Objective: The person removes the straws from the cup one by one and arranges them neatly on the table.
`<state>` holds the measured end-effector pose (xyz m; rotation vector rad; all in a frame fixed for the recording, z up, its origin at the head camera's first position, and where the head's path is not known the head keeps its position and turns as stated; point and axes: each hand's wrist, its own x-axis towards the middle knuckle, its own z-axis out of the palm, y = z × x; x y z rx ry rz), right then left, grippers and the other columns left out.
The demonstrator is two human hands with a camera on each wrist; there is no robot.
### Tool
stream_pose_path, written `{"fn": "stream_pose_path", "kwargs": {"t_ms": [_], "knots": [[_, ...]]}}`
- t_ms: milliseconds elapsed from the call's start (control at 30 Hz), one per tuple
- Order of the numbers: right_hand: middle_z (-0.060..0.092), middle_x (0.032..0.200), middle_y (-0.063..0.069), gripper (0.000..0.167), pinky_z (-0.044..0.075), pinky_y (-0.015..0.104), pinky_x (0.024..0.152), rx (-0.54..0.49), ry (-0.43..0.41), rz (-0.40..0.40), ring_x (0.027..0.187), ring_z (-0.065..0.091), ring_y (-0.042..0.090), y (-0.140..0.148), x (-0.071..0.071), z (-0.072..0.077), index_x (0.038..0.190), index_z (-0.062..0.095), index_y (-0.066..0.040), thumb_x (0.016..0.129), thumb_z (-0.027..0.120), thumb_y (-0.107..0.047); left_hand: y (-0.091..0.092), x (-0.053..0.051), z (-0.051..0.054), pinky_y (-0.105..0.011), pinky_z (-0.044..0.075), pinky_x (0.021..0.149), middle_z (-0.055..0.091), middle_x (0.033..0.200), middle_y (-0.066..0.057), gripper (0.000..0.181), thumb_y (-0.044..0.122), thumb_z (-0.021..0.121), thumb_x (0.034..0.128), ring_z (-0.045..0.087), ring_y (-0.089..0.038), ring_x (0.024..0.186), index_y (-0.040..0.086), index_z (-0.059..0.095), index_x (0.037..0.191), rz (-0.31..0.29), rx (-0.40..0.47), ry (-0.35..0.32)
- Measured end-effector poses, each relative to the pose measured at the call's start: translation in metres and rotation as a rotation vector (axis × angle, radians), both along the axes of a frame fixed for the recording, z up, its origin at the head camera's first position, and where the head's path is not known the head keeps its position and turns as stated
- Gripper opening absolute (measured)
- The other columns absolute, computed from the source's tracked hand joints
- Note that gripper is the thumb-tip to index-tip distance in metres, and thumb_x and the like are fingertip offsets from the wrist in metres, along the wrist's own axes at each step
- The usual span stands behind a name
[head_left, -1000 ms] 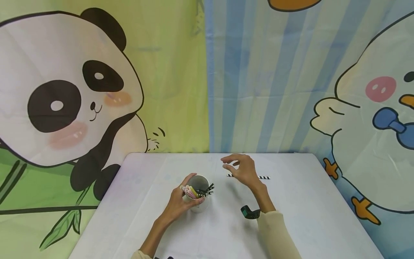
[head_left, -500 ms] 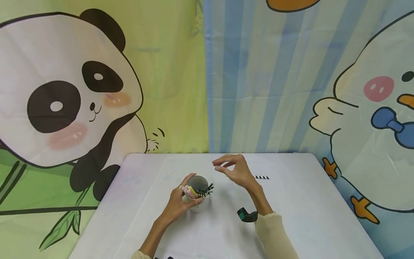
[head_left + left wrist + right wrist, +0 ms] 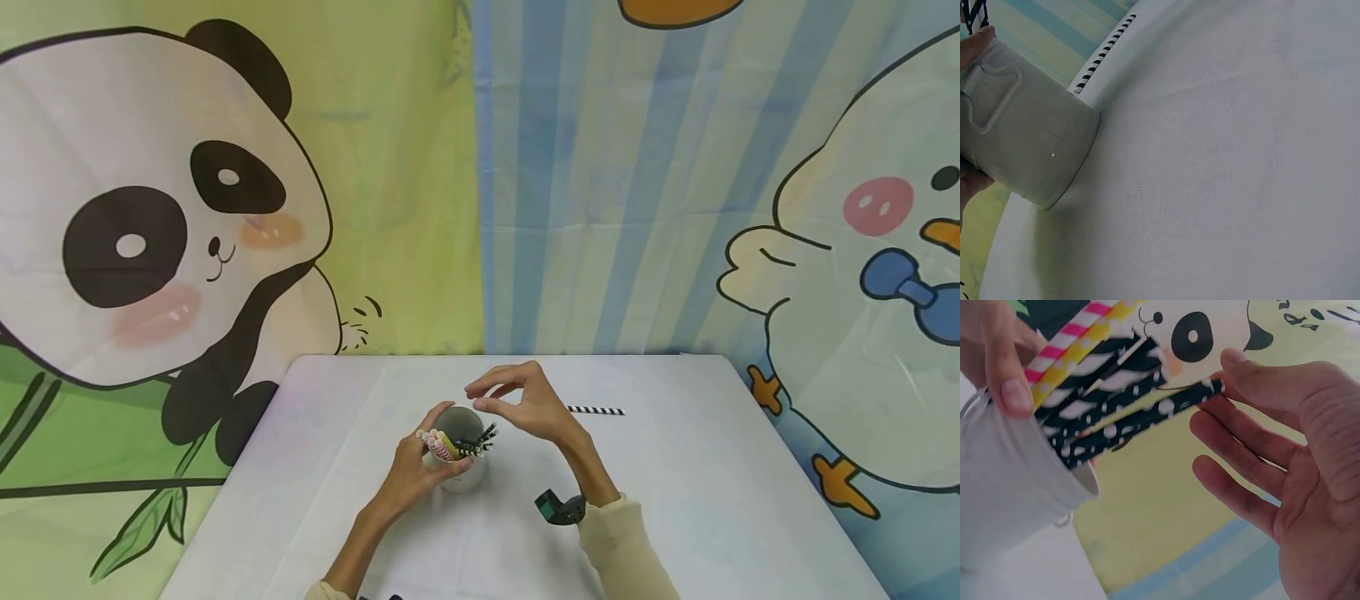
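The head view is bright and evenly lit by soft, diffuse light, its direction hard to tell. Faint, fuzzy-edged shadow lies on the white table (image 3: pixel 750 517), left of the right forearm (image 3: pixel 585 467) toward the near edge. The left wrist view is dimmer and greyish; broad soft shadows spread from the base of the bucket (image 3: pixel 1035 134), and a tiny highlight dots its side. The right wrist view is muted too, its paper straws (image 3: pixel 1147 420) crisper than the hazy bucket wall.
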<state>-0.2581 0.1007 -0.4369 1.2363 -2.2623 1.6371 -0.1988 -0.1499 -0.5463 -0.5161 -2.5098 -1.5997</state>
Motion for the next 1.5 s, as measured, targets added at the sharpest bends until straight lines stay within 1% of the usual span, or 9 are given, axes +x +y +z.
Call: {"fn": "stream_pose_path", "kwargs": {"t_ms": [133,267,400,533,633,800,1033,1200,1500], "knots": [[0.085,0.111,0.007,0.018,0.066,0.044,0.088,0.022,-0.003,0.054,0.105,0.08,0.024,-0.007,0.005,0.005,0.113,0.086,-0.008,0.095,0.084,-0.01,-0.001,0.0,-0.001,-0.034,0.055,0.106,0.071,0.145,-0.011,0.093,0.035,0.093,0.0888,0.069,-0.035,0.131,0.034,0.042,0.166,-0.002,-0.002,0.014],[0.084,0.111,0.013,0.02,0.066,0.041,0.089,0.035,-0.034,0.112,0.104,0.08,0.031,-0.011,0.011,0.008,0.115,0.085,-0.005,0.095,0.084,-0.009,-0.001,0.001,-0.001,-0.031,0.057,0.102,0.069,0.147,-0.009,0.092,0.034,0.092,0.09,0.069,-0.035,0.129,0.035,0.041,0.167,-0.014,0.008,0.014],[0.084,0.111,0.012,0.022,0.065,0.041,0.089,0.043,-0.045,0.142,0.103,0.08,0.026,-0.015,0.016,0.009,0.117,0.085,-0.006,0.095,0.083,-0.009,0.0,0.001,0.0,-0.029,0.057,0.099,0.071,0.144,-0.003,0.091,0.034,0.092,0.0899,0.07,-0.034,0.125,0.036,0.041,0.166,-0.023,0.013,0.022],[0.085,0.111,0.009,0.022,0.066,0.045,0.087,0.052,-0.04,0.156,0.102,0.08,0.021,-0.018,0.018,0.008,0.116,0.085,-0.005,0.094,0.085,-0.008,0.0,0.0,0.001,-0.028,0.059,0.098,0.071,0.143,0.001,0.09,0.032,0.093,0.0895,0.072,-0.028,0.122,0.036,0.043,0.164,-0.033,0.013,0.042],[0.085,0.11,0.01,0.021,0.066,0.047,0.085,0.051,-0.032,0.178,0.101,0.081,0.026,-0.021,0.018,0.006,0.113,0.085,-0.004,0.093,0.087,-0.008,0.0,0.0,0.001,-0.029,0.058,0.102,0.07,0.146,0.003,0.09,0.033,0.093,0.0896,0.071,-0.018,0.125,0.035,0.043,0.164,-0.033,0.005,0.049],[0.085,0.109,0.012,0.019,0.066,0.049,0.081,0.041,0.005,0.208,0.099,0.081,0.027,-0.025,0.018,0.003,0.11,0.085,-0.003,0.092,0.088,-0.007,-0.001,0.0,-0.001,-0.032,0.057,0.109,0.069,0.15,0.005,0.09,0.033,0.092,0.0906,0.069,-0.016,0.133,0.033,0.042,0.165,-0.033,-0.011,0.07],[0.085,0.108,0.013,0.018,0.066,0.048,0.081,0.036,0.002,0.23,0.097,0.081,0.027,-0.03,0.018,-0.002,0.109,0.086,-0.003,0.091,0.088,-0.005,-0.001,-0.001,0.0,-0.035,0.057,0.11,0.069,0.148,0.007,0.085,0.033,0.09,0.0926,0.068,-0.017,0.135,0.032,0.044,0.164,-0.05,-0.016,0.101],[0.085,0.109,0.011,0.019,0.066,0.047,0.085,0.05,-0.023,0.23,0.099,0.081,0.024,-0.031,0.019,-0.004,0.109,0.086,-0.004,0.091,0.088,-0.004,-0.001,0.0,0.001,-0.034,0.057,0.111,0.071,0.146,0.008,0.085,0.034,0.09,0.0923,0.068,-0.016,0.135,0.033,0.044,0.164,-0.046,-0.013,0.082],[0.085,0.107,0.009,0.017,0.065,0.055,0.087,0.054,-0.044,0.218,0.1,0.081,0.02,-0.033,0.02,-0.006,0.108,0.087,-0.006,0.09,0.089,-0.005,-0.001,0.0,0.0,-0.033,0.057,0.11,0.072,0.146,0.002,0.093,0.034,0.092,0.0906,0.071,-0.02,0.132,0.024,0.041,0.168,-0.021,-0.021,0.054]]}}
